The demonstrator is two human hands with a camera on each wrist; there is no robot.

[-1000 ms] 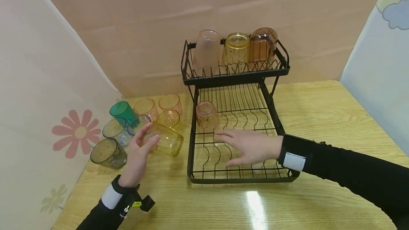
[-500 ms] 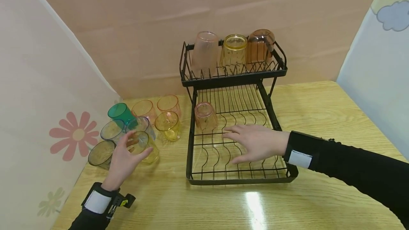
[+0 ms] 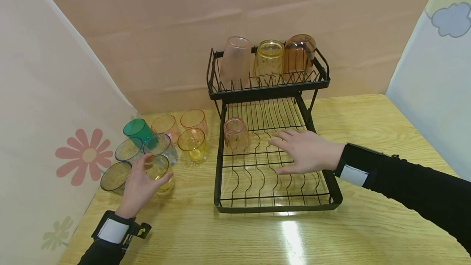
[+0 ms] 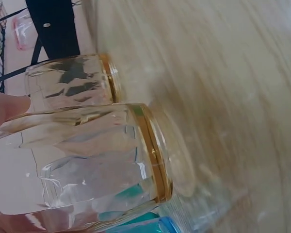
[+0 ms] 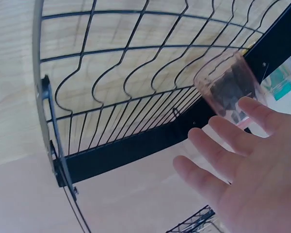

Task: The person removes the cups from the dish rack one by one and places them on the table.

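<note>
In the head view my left hand (image 3: pixel 140 185) grips a clear yellow drinking glass (image 3: pixel 160 175), which stands mouth up at the front of a cluster of glasses. The left wrist view shows my thumb (image 4: pixel 9 108) at the side of this glass (image 4: pixel 87 170), its thick base close to the tabletop. My right hand (image 3: pixel 307 152) is held over the lower tier of a black wire dish rack (image 3: pixel 279 207), fingers spread and nothing in it. A pink glass (image 3: pixel 236 134) stands upside down at the left of that tier, beyond my right fingertips (image 5: pixel 247 103) in the right wrist view.
Near the gripped glass stand a grey glass (image 3: pixel 117 178), a blue-rimmed glass (image 3: pixel 167 146), a green glass (image 3: pixel 139 130) and another yellow one (image 3: pixel 195 146). The upper tier holds an upturned pink tumbler (image 3: pixel 236 62), a yellow glass (image 3: pixel 270 62) and a brown glass (image 3: pixel 299 58).
My left hand has moved left with the yellow glass, which has gone from tilted on its side to upright among the other glasses. My right hand has drifted right and back over the rack.
</note>
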